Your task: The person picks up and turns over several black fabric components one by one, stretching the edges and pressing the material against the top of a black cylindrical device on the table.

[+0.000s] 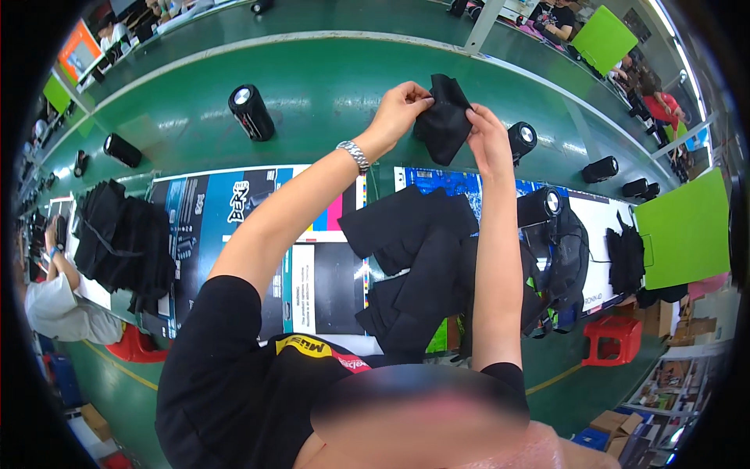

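Hands raised over green conveyor, black fabric pouch between them.

Below wrists, pile of flat black pouches [414,258]; left hand [398,109] and right hand [486,137] both pinching black pouch [444,121] by its edges; cylindrical black speaker [522,141] just beside right hand, another speaker [251,112] well beyond left.

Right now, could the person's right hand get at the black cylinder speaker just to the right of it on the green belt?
Probably yes. The speaker lies right beside the right hand with nothing between them, but both hands hold the black cloth pouch, so it would need to let go first.
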A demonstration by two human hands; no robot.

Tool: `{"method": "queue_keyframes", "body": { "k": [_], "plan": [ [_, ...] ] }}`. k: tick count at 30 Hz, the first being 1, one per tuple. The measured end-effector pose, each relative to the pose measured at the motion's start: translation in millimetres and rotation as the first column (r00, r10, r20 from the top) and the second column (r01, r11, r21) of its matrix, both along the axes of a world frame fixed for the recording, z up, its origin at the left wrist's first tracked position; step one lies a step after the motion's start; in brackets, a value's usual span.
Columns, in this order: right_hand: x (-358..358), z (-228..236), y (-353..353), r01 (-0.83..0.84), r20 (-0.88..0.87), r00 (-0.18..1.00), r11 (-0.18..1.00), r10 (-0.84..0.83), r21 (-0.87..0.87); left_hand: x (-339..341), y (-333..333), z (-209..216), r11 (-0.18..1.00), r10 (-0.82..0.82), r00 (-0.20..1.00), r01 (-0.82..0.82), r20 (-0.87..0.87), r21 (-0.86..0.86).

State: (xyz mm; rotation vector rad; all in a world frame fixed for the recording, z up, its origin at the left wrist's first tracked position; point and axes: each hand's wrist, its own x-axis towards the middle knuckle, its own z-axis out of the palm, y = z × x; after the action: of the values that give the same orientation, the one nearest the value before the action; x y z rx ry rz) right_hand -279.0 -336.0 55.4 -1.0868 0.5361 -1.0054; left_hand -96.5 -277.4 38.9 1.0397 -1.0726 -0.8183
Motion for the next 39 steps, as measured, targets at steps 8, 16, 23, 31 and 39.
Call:
{"method": "queue_keyframes", "body": {
  "k": [8, 16, 23, 31, 39],
  "plan": [
    [65, -24, -45, 0.443, -0.265, 0.515, 0.518, -0.815, -0.732, 7, -67, -27, 0.986, 0.099, 0.924, -0.041, -0.37, 0.161],
    [68, -16, -22, 0.345, -0.311, 0.896, 0.938, -0.315, 0.043, 44, -31, -36, 0.955, -0.07, 0.81, 0.223, -0.582, 0.195],
    [77, -30, -7, 0.211, -0.595, 0.663, 0.876, -0.454, -0.433, 44, 27, -55, 0.878, 0.076, 0.742, 0.267, -0.666, 0.397],
    [-1, -52, -10, 0.186, -0.68, 0.403, 0.782, -0.613, -0.595, -6, 4, -40, 0.921, -0.029, 0.986, -0.037, 0.163, 0.388],
    [-3, -50, -20, 0.27, -0.667, 0.392, 0.773, -0.633, -0.574, -34, -38, -10, 0.832, -0.236, 0.89, 0.393, -0.39, 0.393]
  ]
}}
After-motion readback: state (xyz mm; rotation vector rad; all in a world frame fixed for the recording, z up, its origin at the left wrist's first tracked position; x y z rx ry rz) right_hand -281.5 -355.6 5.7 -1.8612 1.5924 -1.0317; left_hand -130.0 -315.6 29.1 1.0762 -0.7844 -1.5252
